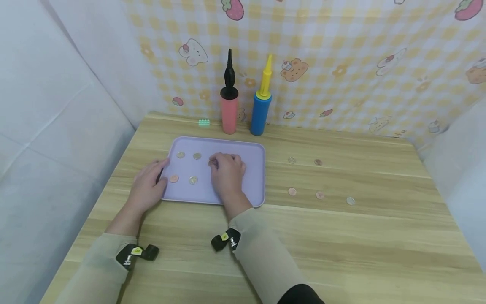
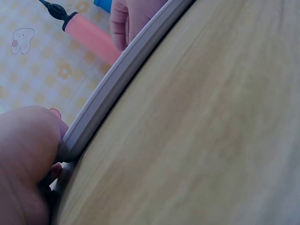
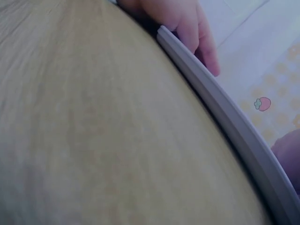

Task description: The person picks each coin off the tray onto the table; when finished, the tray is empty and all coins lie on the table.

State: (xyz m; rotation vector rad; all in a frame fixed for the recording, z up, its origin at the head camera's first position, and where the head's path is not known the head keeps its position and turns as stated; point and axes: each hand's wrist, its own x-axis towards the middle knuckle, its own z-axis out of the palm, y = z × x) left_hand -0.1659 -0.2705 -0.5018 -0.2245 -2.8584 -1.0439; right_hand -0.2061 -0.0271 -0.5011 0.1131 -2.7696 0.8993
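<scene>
A pale purple tray (image 1: 252, 169) lies on the wooden table. Four coins, copper and gold-toned, sit in its left half, among them a copper coin (image 1: 174, 179) and a gold-toned coin (image 1: 193, 180). My left hand (image 1: 148, 185) holds the tray's left edge, its thumb over the rim. Over the middle of the tray, my right hand (image 1: 228, 173) has its fingers bent down and pinches a coin (image 1: 211, 163), mostly hidden by the fingertips. In the left wrist view the right hand (image 2: 133, 21) shows behind the tray's side.
Several coins lie on the table right of the tray, including a silver coin (image 1: 350, 201) and a copper coin (image 1: 292, 191). Behind the tray stand a pink pump (image 1: 229, 116) and a blue pump (image 1: 260, 114). A mint toy block (image 1: 203, 122) lies beside them.
</scene>
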